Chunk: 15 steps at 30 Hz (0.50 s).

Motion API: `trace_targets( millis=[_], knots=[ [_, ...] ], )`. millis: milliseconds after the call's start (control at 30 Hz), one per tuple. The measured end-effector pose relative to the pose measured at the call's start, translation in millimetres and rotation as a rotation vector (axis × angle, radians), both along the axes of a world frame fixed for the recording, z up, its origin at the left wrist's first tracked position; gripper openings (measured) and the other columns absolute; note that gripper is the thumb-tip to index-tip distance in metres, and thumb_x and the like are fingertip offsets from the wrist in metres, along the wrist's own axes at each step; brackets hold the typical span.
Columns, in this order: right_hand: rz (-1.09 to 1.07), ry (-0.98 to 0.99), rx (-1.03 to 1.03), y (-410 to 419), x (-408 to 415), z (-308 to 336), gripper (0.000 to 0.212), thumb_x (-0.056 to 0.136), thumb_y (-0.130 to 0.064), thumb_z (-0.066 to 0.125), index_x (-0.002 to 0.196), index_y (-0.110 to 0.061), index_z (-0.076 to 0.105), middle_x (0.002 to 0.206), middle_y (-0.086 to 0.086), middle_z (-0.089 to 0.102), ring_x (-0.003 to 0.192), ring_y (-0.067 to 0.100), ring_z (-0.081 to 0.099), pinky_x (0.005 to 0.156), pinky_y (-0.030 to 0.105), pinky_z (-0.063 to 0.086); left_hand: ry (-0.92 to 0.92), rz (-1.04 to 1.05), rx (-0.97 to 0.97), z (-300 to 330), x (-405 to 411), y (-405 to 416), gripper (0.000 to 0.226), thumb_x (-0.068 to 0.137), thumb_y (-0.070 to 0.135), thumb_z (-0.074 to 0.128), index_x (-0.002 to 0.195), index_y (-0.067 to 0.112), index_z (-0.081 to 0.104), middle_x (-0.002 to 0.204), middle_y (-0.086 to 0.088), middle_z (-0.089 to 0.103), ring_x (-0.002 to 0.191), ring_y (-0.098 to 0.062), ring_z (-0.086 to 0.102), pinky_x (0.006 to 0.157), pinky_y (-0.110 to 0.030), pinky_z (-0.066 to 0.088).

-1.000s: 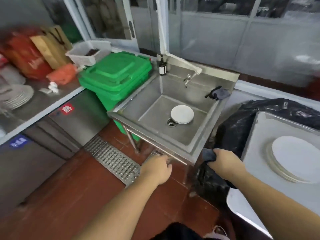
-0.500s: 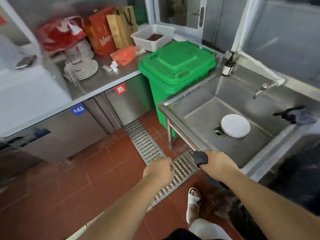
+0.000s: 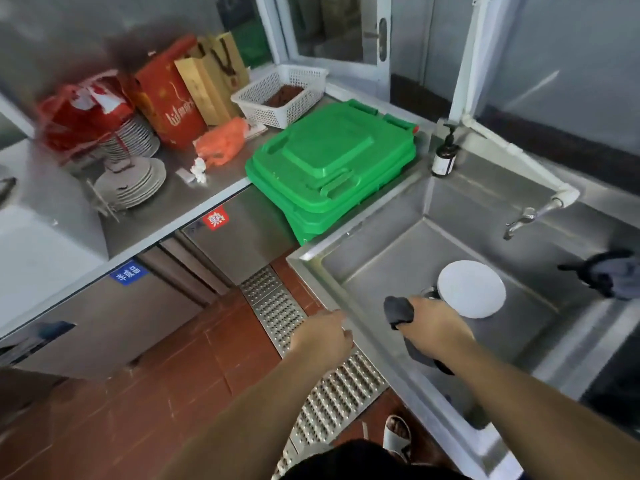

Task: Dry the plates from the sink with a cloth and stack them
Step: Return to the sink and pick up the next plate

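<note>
Right hand [image 3: 437, 326], grip closed on dark grey cloth [image 3: 399, 310], now over stainless steel sink [image 3: 381, 244], beside white round plates [image 3: 471, 288] near drain. Left hand [image 3: 320, 336], loosely curled and empty, nearing rim; pickup likely next.

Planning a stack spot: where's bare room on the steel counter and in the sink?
Counter: bare strip between the plate stacks and the green bin; its back is crowded with bags. Sink: basin floor left of the white plates is free.

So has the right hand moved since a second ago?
Yes. The right hand, gripping the cloth, went from outside the sink's front rim to over the basin, near the plates.
</note>
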State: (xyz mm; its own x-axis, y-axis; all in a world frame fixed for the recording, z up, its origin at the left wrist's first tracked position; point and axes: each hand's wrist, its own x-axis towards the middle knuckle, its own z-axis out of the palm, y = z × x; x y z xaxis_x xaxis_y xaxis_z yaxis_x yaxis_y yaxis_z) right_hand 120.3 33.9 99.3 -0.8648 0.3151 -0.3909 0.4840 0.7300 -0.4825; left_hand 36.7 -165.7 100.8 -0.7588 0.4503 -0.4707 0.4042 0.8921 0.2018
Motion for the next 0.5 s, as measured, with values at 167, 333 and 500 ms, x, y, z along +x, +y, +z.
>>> trace_targets(
  millis=[167, 333, 500],
  knots=[
    [-0.12, -0.096, -0.005, 43, -6, -14, 0.009, 0.095, -0.02, 0.056, 0.1, -0.017, 0.062, 0.099, 0.01, 0.073, 0.095, 0.033, 0.068, 0.083, 0.043, 0.059, -0.009, -0.076, -0.025, -7, -25, 53, 0.035, 0.104, 0.04, 0.046, 0.132, 0.024, 0.06, 0.132, -0.006, 0.064, 0.112, -0.027, 0.065, 0.09, -0.039, 0.053],
    [-0.331, -0.119, -0.076, 75, -6, -32, 0.014, 0.093, -0.02, 0.057, 0.101, -0.02, 0.069, 0.095, 0.006, 0.075, 0.088, 0.029, 0.067, 0.079, 0.038, 0.059, -0.058, -0.202, -0.045, -27, -56, 102, 0.04, 0.102, 0.034, 0.047, 0.138, 0.021, 0.059, 0.137, -0.01, 0.064, 0.122, -0.032, 0.061, 0.101, -0.04, 0.052],
    [-0.648, -0.105, -0.211, 88, -12, -50, 0.022, 0.09, -0.037, 0.055, 0.08, -0.02, 0.066, 0.079, 0.009, 0.072, 0.071, 0.028, 0.066, 0.062, 0.035, 0.052, -0.101, -0.369, -0.089, -60, -91, 146, 0.043, 0.1, 0.035, 0.046, 0.14, 0.022, 0.057, 0.142, -0.01, 0.06, 0.126, -0.034, 0.06, 0.104, -0.04, 0.05]
  ],
)
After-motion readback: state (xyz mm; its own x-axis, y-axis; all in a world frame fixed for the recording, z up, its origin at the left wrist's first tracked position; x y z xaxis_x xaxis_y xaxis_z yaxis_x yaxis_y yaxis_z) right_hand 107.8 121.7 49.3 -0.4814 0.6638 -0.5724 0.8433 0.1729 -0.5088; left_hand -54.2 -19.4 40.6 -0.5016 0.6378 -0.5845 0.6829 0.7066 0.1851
